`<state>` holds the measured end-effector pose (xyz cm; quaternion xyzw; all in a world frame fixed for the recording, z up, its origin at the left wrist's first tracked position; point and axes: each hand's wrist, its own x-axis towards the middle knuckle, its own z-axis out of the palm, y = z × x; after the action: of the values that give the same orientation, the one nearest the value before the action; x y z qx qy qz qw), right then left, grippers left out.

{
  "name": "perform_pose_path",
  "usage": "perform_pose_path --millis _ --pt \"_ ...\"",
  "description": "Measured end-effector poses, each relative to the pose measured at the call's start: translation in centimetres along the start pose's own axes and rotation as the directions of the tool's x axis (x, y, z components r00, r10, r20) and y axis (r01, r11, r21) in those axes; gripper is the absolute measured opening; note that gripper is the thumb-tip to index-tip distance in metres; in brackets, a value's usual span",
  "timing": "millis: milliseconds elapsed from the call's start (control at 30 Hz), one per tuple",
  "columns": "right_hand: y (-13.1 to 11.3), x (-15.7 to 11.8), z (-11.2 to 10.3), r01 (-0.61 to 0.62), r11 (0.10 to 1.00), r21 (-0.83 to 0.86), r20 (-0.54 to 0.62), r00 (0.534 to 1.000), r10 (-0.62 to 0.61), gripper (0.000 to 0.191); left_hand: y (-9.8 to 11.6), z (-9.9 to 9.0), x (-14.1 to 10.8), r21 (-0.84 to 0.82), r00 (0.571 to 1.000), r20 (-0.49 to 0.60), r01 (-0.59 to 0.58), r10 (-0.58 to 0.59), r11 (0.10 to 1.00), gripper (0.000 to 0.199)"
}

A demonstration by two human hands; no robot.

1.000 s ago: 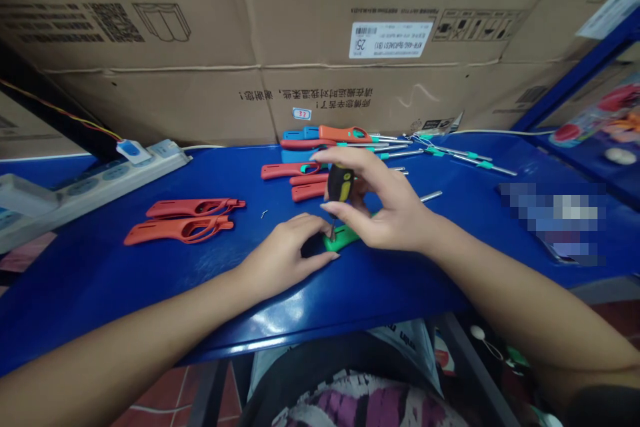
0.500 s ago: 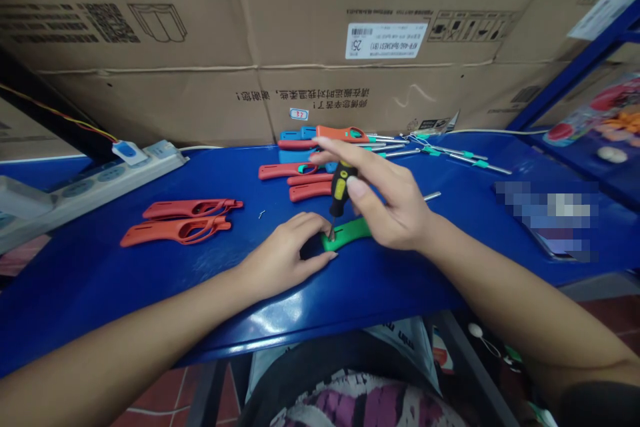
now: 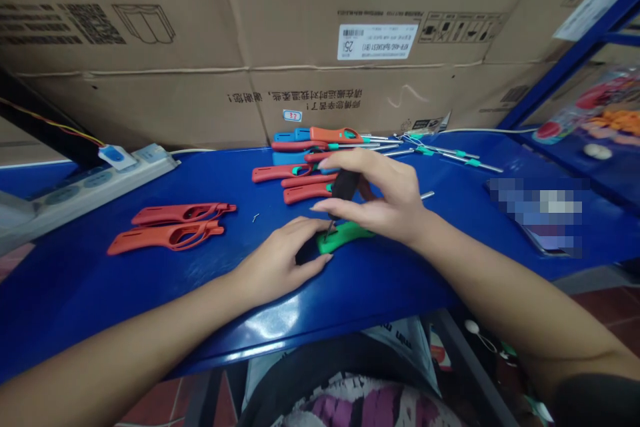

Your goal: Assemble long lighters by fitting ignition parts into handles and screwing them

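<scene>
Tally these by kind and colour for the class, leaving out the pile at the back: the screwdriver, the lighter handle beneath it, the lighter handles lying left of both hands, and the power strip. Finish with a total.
Screwdriver: 1
Green lighter handle: 1
Red lighter handle: 1
Orange lighter handle: 1
Power strip: 1
Total: 5

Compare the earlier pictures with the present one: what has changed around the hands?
The right hand has shifted its hold on the screwdriver: its thumb has swung left since half a second ago, and the yellow patches no longer show. Nothing was taken up or let go. The left hand still holds the green casing.
</scene>
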<state>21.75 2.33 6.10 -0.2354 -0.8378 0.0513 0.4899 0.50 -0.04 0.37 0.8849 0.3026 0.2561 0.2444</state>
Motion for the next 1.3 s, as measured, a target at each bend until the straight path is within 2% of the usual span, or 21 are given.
perform_pose_path --millis 67,167,200,300,333,367,467,533,600,633,700,800,867,933,967,1033,1100,1133,1167,1233,1300 --pt "-0.1 0.1 -0.1 0.023 1.0 -0.018 0.006 1.0 -0.023 0.037 0.1 0.0 0.1 -0.004 1.0 0.005 -0.008 0.009 1.0 0.032" --pt "-0.2 0.2 -0.2 -0.086 0.992 0.093 0.115 0.991 0.075 0.038 0.1 0.0 0.1 -0.005 1.0 0.019 -0.015 0.015 1.0 0.033" --pt "-0.3 0.3 -0.2 -0.083 0.992 0.098 0.099 0.992 0.073 0.036 0.1 -0.1 0.2 -0.003 1.0 0.02 -0.016 0.016 1.0 0.033" --pt "-0.3 0.3 -0.3 0.064 0.998 -0.017 -0.049 0.997 -0.065 0.035 0.1 -0.1 0.2 0.006 1.0 0.012 -0.028 0.028 1.0 0.031" --pt "-0.4 0.3 -0.3 0.086 0.996 -0.033 -0.057 0.994 -0.088 0.034 0.1 -0.1 0.2 0.007 0.999 0.007 -0.033 0.033 0.999 0.03" --pt "-0.4 0.3 -0.3 0.07 0.997 -0.012 -0.032 0.997 -0.07 0.033 0.1 -0.1 0.3 0.006 0.999 0.006 -0.037 0.037 0.999 0.03" --pt "-0.5 0.3 -0.1 -0.085 0.988 0.132 0.11 0.991 0.071 0.037 0.1 -0.1 0.3 0.004 0.999 0.02 -0.039 0.038 0.999 0.029" --pt "-0.3 0.2 0.0 -0.069 0.989 0.128 0.059 0.996 0.062 0.031 0.1 0.0 0.4 0.01 0.999 0.028 -0.045 0.045 0.999 0.029" --pt "-0.1 0.2 0.1 0.024 0.999 0.039 -0.053 0.998 -0.022 0.031 0.1 0.0 0.4 0.013 0.998 0.031 -0.053 0.053 0.998 0.03" --pt "0.0 0.2 0.1 0.05 0.999 0.014 -0.073 0.996 -0.049 0.032 0.1 0.0 0.3 0.012 0.998 0.034 -0.055 0.055 0.998 0.031" --pt "0.1 0.2 0.1 0.017 0.998 0.065 -0.007 1.0 -0.016 0.033 0.0 0.0 0.3 0.009 0.998 0.034 -0.055 0.055 0.998 0.033" --pt "0.3 0.0 0.4 -0.124 0.971 0.204 0.135 0.986 0.097 0.04 0.0 0.0 0.2 0.005 0.997 0.038 -0.06 0.06 0.998 0.039" --pt "0.5 -0.1 0.5 -0.107 0.978 0.179 0.077 0.993 0.094 0.038 0.0 0.0 0.1 0.005 0.996 0.055 -0.071 0.071 0.997 0.04" --pt "0.6 -0.2 0.6 -0.013 0.995 0.101 -0.027 1.0 0.016 0.04 0.0 0.0 0.1 0.006 0.994 0.072 -0.079 0.078 0.997 0.039" --pt "0.6 -0.2 0.6 0.019 0.996 0.085 -0.042 0.999 -0.015 0.04 0.0 0.0 0.1 0.005 0.994 0.077 -0.08 0.08 0.997 0.038" --pt "0.3 -0.1 0.5 0.0 0.989 0.147 0.015 1.0 -0.002 0.038 0.0 0.0 0.0 -0.005 0.993 0.083 -0.08 0.081 0.997 0.039" --pt "0.0 0.0 0.5 -0.085 0.965 0.248 0.109 0.992 0.059 0.039 0.1 0.0 0.0 -0.011 0.993 0.085 -0.077 0.078 0.997 0.039" --pt "-0.1 0.1 0.6 -0.098 0.958 0.269 0.116 0.991 0.069 0.038 0.1 0.0 0.1 -0.01 0.993 0.085 -0.077 0.078 0.997 0.039" --pt "-0.2 0.1 0.6 -0.073 0.964 0.257 0.083 0.995 0.054 0.035 0.1 0.0 0.1 -0.006 0.994 0.083 -0.077 0.078 0.997 0.038" --pt "-0.2 0.1 0.5 0.06 0.987 0.146 -0.035 0.998 -0.056 0.031 0.1 0.0 0.1 0.005 0.994 0.077 -0.08 0.079 0.997 0.035" --pt "-0.3 0.1 0.4 0.148 0.988 0.046 -0.072 0.987 -0.144 0.03 0.0 0.1 0.1 0.007 0.994 0.077 -0.081 0.08 0.997 0.033"
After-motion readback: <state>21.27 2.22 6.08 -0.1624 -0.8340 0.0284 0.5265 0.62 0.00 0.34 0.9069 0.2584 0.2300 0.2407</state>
